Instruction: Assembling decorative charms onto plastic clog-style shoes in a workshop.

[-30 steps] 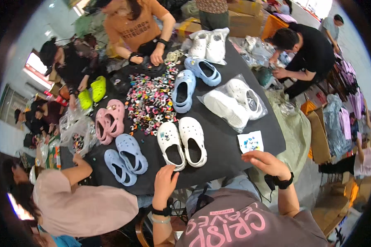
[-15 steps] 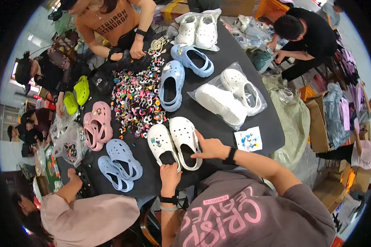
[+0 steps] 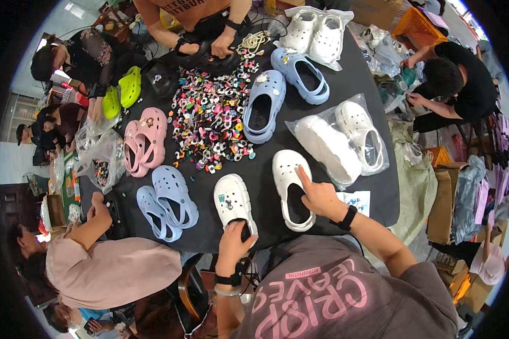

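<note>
Two white clogs lie on the black table before me, apart from each other. The left white clog [image 3: 232, 195] bears a few small teal and dark charms. My left hand [image 3: 235, 243] is closed on its heel end, fingers reaching into the opening. On the right white clog [image 3: 287, 164] I see no charms. My right hand [image 3: 324, 198] grips that clog's right side, index finger stretched over the upper and the other fingers at the rim of the opening. Beyond the clogs spreads a heap of many-coloured shoe charms [image 3: 212, 121].
Pale blue clogs [image 3: 172, 192] and pink clogs [image 3: 151, 135] lie left; another blue pair [image 3: 264, 101] is beyond the heap. Bagged white clogs [image 3: 336, 141] and a small white packet [image 3: 356, 200] are at right. Co-workers sit around the black table [image 3: 376, 85].
The two white clogs, side by side before, are now apart: my right hand has moved one to the right. My left hand now reaches into the other's heel opening. The whole view has shifted.
</note>
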Motion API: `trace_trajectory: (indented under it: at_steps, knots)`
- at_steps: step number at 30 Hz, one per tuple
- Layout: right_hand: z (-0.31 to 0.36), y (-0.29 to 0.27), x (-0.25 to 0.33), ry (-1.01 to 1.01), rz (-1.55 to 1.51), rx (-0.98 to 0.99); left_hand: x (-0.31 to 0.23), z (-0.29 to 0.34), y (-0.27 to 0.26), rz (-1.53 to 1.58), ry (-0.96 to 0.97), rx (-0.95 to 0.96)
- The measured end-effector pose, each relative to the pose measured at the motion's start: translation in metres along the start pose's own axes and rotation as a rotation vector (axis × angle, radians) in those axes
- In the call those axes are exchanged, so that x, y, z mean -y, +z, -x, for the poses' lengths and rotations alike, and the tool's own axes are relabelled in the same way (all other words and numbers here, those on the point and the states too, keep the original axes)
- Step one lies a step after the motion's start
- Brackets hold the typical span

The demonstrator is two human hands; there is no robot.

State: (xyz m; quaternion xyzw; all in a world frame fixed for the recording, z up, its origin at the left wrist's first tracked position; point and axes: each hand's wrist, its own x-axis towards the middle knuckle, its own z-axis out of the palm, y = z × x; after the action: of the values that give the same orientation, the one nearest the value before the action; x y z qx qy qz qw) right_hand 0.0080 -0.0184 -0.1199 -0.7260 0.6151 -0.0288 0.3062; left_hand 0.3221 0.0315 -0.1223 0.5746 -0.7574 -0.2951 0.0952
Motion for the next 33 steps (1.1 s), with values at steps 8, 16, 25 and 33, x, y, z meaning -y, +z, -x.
trace_trajectory:
  at_steps: [8,16,25,33]
  knots:
    - [0.005,0.023,-0.01,-0.22,-0.043,0.011,0.029,-0.05,-0.042,0.231,-0.156,-0.177]
    - [-0.114,-0.037,0.005,-0.275,-0.204,-0.144,0.055,-0.051,-0.007,0.215,-0.131,-0.051]
    - [-0.214,0.032,0.052,0.049,0.087,0.116,0.046,-0.051,-0.006,0.254,-0.22,-0.073]
    - [-0.225,0.052,0.043,-0.092,0.257,0.038,0.046,-0.052,-0.005,0.28,-0.236,-0.081]
